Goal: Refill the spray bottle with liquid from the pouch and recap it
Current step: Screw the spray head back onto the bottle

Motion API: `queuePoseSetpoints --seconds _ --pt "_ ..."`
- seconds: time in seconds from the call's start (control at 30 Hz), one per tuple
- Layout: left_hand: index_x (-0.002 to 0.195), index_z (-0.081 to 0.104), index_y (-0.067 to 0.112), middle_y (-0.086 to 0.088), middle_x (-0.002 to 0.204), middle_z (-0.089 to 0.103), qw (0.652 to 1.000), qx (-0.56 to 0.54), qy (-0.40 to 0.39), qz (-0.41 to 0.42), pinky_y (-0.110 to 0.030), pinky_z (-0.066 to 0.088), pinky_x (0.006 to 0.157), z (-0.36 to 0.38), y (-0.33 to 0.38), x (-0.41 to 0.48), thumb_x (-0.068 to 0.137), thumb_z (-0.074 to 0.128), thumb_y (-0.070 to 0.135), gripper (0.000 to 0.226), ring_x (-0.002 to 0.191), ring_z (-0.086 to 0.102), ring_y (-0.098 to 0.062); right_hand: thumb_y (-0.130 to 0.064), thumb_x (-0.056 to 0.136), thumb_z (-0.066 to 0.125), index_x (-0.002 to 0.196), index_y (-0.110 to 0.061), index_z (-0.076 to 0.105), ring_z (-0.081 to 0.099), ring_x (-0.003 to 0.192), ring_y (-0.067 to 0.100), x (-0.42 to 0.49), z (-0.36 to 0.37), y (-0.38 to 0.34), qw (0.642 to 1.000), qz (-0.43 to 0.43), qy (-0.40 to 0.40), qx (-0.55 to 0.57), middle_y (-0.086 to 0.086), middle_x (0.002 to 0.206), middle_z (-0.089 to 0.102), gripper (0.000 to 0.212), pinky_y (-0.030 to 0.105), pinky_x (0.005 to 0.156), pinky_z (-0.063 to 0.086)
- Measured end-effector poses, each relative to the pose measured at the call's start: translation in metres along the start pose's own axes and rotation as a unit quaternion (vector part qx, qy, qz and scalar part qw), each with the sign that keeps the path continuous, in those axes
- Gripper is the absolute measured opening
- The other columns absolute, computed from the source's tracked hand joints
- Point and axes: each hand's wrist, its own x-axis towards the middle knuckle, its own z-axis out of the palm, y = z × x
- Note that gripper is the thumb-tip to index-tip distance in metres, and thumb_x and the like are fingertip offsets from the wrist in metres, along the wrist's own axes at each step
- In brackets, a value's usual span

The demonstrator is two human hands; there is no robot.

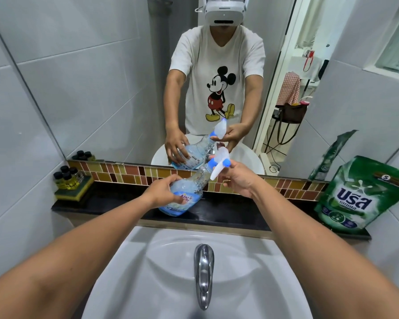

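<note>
the fingers of the left hand are wrapped around the belly of the spray bottle, holding it tilted just above the dark desk at the centre of the frame, neck leaning to the upper right. the right hand has its fingers closed on the white trigger head, which sits on the bottle's neck by its blue collar — whether it is screwed tight or partly loosened cannot be told from here.

judging by this, the task looks to be at its start: the head seems not yet off, and nothing has been poured. uncapping, pouring and recapping all appear to be left.

the bottle is clear with a little blue liquid pooled low in it, mostly empty. the green pouch stands at the right edge of the desk, well apart from both hands, looking full and unopened — though its spout is not clearly seen. below, the white sink and its tap sit dry-looking at the bottom centre.
</note>
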Motion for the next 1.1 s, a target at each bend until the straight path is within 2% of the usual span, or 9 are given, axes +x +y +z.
queuePoseSetpoints --seconds 0.07,0.17,0.3,0.4,0.57,0.7,0.83,1.0,1.1 --pt "0.116 0.055 0.034 0.006 0.112 0.069 1.000 -0.008 0.000 -0.002 -0.025 0.053 0.077 0.000 -0.001 0.000 0.069 0.089 0.031 0.058 0.095 0.068 -0.012 -0.011 0.085 0.073 0.109 -0.018 0.069 0.040 0.067 0.013 0.002 0.007 0.002 0.999 -0.005 0.052 -0.005 0.002 0.088 0.067 0.025 0.023 0.054 0.035" --pt "0.117 0.055 0.034 0.007 0.113 0.069 1.000 -0.017 -0.002 -0.005 -0.023 0.052 0.073 0.000 -0.002 0.000 0.070 0.089 0.031 0.058 0.096 0.067 -0.010 -0.025 0.075 0.084 0.108 -0.013 0.065 0.043 0.067 0.013 0.003 0.019 0.003 0.995 -0.008 0.103 0.006 0.007 0.093 0.065 0.039 0.026 0.056 0.037" --pt "0.116 0.055 0.034 0.007 0.111 0.068 1.000 -0.029 0.001 -0.009 -0.025 0.055 0.076 -0.001 -0.005 0.000 0.070 0.089 0.032 0.057 0.095 0.066 -0.008 -0.022 0.076 0.083 0.118 -0.021 0.062 0.044 0.070 0.013 0.005 0.025 0.003 0.997 0.000 0.064 0.044 0.007 0.106 0.068 0.047 0.026 0.057 0.040" --pt "0.115 0.056 0.033 0.007 0.109 0.069 0.999 -0.036 0.007 -0.013 -0.032 0.058 0.085 -0.001 -0.007 0.000 0.070 0.089 0.032 0.057 0.096 0.067 -0.009 -0.017 0.079 0.079 0.117 -0.016 0.065 0.045 0.072 0.012 0.006 0.021 0.005 0.997 0.007 0.042 0.063 0.005 0.100 0.066 0.040 0.025 0.056 0.039" --pt "0.114 0.056 0.034 0.007 0.109 0.069 0.999 -0.044 0.005 -0.009 -0.030 0.058 0.082 0.000 -0.008 -0.001 0.069 0.090 0.030 0.056 0.095 0.068 -0.009 -0.022 0.074 0.083 0.121 -0.016 0.064 0.046 0.077 0.014 0.009 0.028 0.008 0.995 -0.006 0.071 0.072 0.004 0.100 0.066 0.051 0.028 0.063 0.042" --pt "0.115 0.055 0.033 0.006 0.110 0.069 0.999 -0.041 0.005 -0.012 -0.030 0.058 0.082 0.001 -0.008 -0.001 0.070 0.090 0.031 0.057 0.096 0.068 -0.011 -0.021 0.079 0.080 0.125 -0.019 0.062 0.049 0.079 0.014 0.009 0.030 0.008 0.996 -0.010 0.044 0.083 0.003 0.100 0.068 0.049 0.028 0.065 0.044" --pt "0.116 0.054 0.032 0.006 0.110 0.068 0.999 -0.041 0.007 -0.013 -0.027 0.057 0.078 0.000 -0.007 0.000 0.071 0.089 0.030 0.056 0.096 0.067 -0.010 -0.016 0.081 0.078 0.118 -0.016 0.066 0.047 0.072 0.012 0.009 0.029 0.005 0.995 -0.018 0.054 0.084 0.002 0.093 0.067 0.039 0.025 0.059 0.042" --pt "0.115 0.054 0.034 0.007 0.109 0.068 0.999 -0.028 0.011 -0.012 -0.031 0.059 0.081 0.002 -0.005 0.002 0.070 0.089 0.035 0.057 0.095 0.068 -0.010 -0.022 0.077 0.083 0.123 -0.014 0.062 0.046 0.067 0.010 0.010 0.033 0.002 0.994 -0.012 0.081 0.078 0.004 0.097 0.067 0.052 0.024 0.055 0.041" --pt "0.115 0.054 0.035 0.008 0.110 0.069 1.000 -0.018 0.013 -0.015 -0.034 0.060 0.082 0.002 -0.004 0.002 0.069 0.089 0.038 0.057 0.095 0.068 -0.010 -0.020 0.084 0.077 0.117 -0.020 0.067 0.045 0.069 0.011 0.007 0.031 0.001 0.994 -0.011 0.062 0.085 0.001 0.092 0.068 0.035 0.024 0.057 0.041"
